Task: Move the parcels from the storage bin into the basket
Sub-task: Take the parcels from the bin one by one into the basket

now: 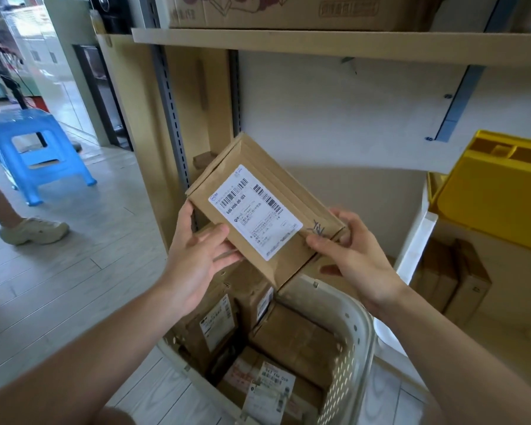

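1. Head view: I hold a flat cardboard parcel [264,207] in the air with both hands, tilted, its white shipping label [255,211] facing up toward me.
2. My left hand [196,259] grips the parcel's lower-left end, thumb on top near the label, fingers curled under the edge.
3. My right hand [356,256] grips the lower-right corner, thumb pressed on the top face beside some handwritten marks, fingers wrapped beneath.
4. The parcel hangs above the far end of the white perforated basket [347,332], which stands on the floor below my arms.
5. Inside the basket lie several other parcels [292,335], brown boxes, some with labels, packed closely together.
6. To my right, a yellow storage bin [497,194] sits tilted on a white shelf edge; more cardboard boxes [451,277] stand below it.
7. Above, a wooden shelf [319,44] carries a large carton [288,10].
8. To my left, a blue plastic stool [34,148] stands on the tiled floor, and another person's shoe [34,230] shows near it.
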A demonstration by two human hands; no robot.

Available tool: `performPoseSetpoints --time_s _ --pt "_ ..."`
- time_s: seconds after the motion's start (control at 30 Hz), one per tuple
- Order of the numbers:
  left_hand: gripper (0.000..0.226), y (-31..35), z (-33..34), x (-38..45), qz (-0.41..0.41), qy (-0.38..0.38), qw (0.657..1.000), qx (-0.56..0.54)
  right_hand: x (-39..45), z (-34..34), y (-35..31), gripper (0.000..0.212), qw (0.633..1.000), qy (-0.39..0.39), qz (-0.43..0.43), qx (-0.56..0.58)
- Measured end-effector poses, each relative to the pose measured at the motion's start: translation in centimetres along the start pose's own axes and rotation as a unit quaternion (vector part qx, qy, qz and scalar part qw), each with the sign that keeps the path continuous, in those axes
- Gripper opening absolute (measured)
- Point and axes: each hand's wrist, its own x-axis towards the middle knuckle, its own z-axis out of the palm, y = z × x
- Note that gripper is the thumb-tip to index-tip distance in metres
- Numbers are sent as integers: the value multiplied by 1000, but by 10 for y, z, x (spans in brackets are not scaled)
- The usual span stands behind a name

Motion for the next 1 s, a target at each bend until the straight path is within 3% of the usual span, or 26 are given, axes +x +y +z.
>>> performPoseSetpoints --time_s 0.07,0.2,0.27,0.47,1.0 --pt "67 1 0 -2 28 12 998 56 1 -2 0 56 1000 9 -21 0" --pt "25 2 9 -6 75 70 986 134 1 5 2 30 1000 7 -21 -5" --pt "17 3 11 -7 85 68 982 152 3 7 4 20 999 31 -22 -32" --pt "49 1 4 -9 99 0 977 190 5 2 4 14 997 55 -21 -40" --pt "42 -10 0 2 110 -12 974 198 1 -2 5 17 996 30 6 -81"
